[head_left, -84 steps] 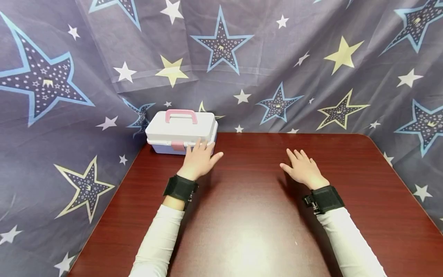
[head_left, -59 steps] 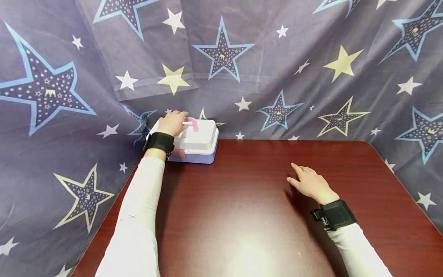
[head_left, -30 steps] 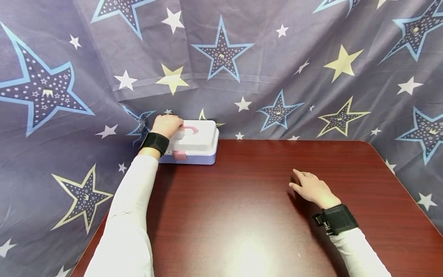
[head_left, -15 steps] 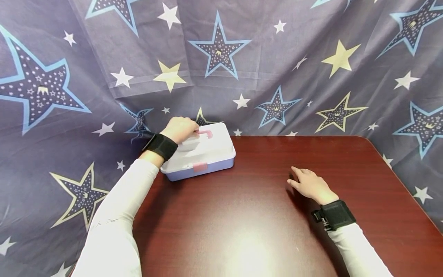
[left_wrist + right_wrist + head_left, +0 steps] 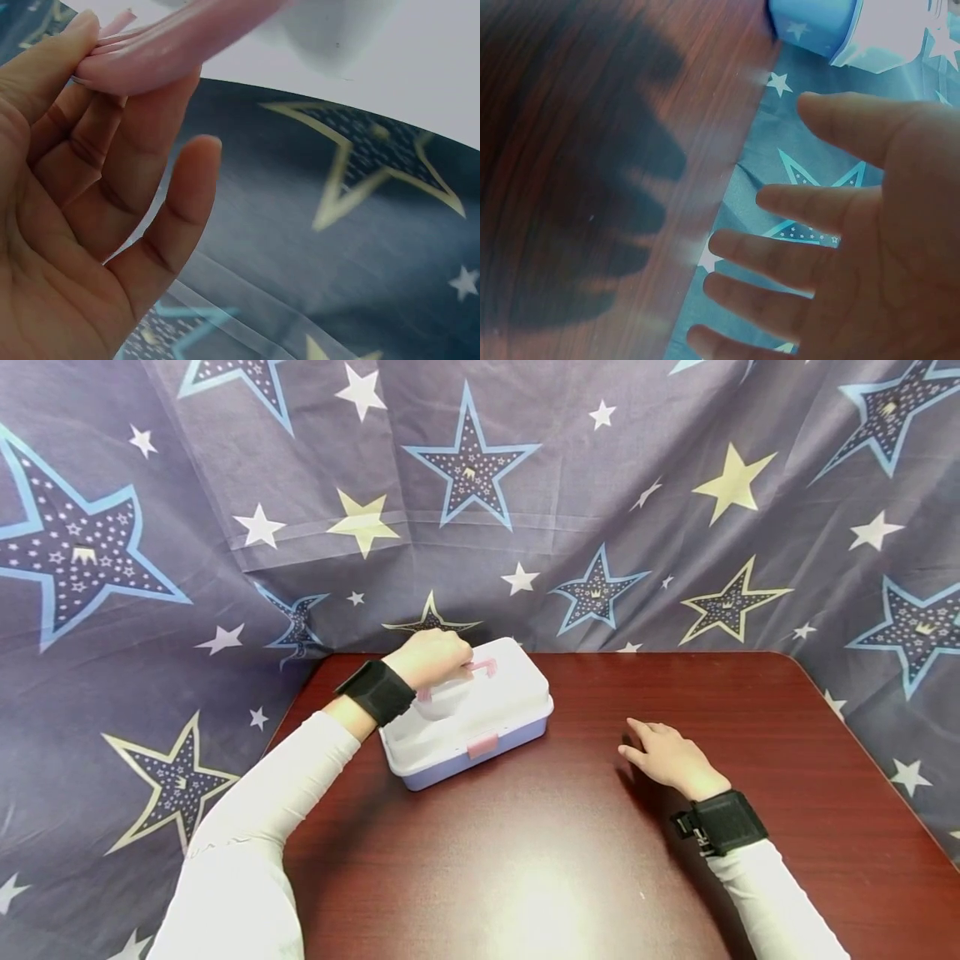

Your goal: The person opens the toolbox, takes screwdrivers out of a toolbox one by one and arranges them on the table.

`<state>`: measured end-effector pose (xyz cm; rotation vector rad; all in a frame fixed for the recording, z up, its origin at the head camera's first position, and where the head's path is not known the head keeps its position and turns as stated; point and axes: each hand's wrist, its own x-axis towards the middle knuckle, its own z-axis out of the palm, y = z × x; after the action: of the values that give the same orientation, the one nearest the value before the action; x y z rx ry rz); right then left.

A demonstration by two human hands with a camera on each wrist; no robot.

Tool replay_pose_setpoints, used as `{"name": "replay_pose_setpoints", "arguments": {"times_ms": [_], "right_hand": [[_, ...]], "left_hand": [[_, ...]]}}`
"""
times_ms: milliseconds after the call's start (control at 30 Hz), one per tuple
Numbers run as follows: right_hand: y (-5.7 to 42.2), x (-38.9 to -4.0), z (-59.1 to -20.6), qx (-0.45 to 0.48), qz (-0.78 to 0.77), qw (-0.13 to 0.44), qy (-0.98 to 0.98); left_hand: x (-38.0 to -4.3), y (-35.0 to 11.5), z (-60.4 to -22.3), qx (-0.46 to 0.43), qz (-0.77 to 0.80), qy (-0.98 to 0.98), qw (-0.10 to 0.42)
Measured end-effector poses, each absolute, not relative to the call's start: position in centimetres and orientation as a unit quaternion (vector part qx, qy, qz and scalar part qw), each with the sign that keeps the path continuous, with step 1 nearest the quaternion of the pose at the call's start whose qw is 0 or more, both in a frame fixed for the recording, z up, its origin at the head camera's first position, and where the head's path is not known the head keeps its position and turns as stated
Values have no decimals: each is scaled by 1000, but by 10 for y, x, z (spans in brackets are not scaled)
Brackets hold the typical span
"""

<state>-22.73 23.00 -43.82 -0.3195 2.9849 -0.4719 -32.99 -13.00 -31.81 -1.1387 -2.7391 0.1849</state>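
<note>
- The carrying case (image 5: 480, 714) (white lid, lavender-blue base) is seen left of centre in the head view, set at a slant, its right end higher in the frame; whether its underside rests fully on the table cannot be told.
- The pink handle (image 5: 187, 49) is gripped between the thumb and curled fingers of the left hand (image 5: 431, 657); in the left wrist view, one finger is held apart from it.
- A pink latch (image 5: 482, 746) is fitted midway along the long side turned toward the lower edge.
- The right hand (image 5: 667, 760) is held over the tabletop right of centre, well apart from the case, with fingers extended and slightly spread; its shadow is cast across the left of the right wrist view.
- Black wristbands (image 5: 723, 822) and white sleeves (image 5: 262, 814) are worn on both arms.
- The reddish-brown wooden table (image 5: 592, 860) (glare at lower centre) is backed by a grey-blue cloth (image 5: 555, 510), printed with blue, yellow and white stars.
</note>
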Motion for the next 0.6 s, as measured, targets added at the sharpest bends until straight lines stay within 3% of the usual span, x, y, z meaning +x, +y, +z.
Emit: {"name": "replay_pose_setpoints", "arguments": {"times_ms": [600], "right_hand": [[217,-235,-438,-159,-251,68,953]], "left_hand": [[-310,-69,-312,-440,-26,-897,-27]]}}
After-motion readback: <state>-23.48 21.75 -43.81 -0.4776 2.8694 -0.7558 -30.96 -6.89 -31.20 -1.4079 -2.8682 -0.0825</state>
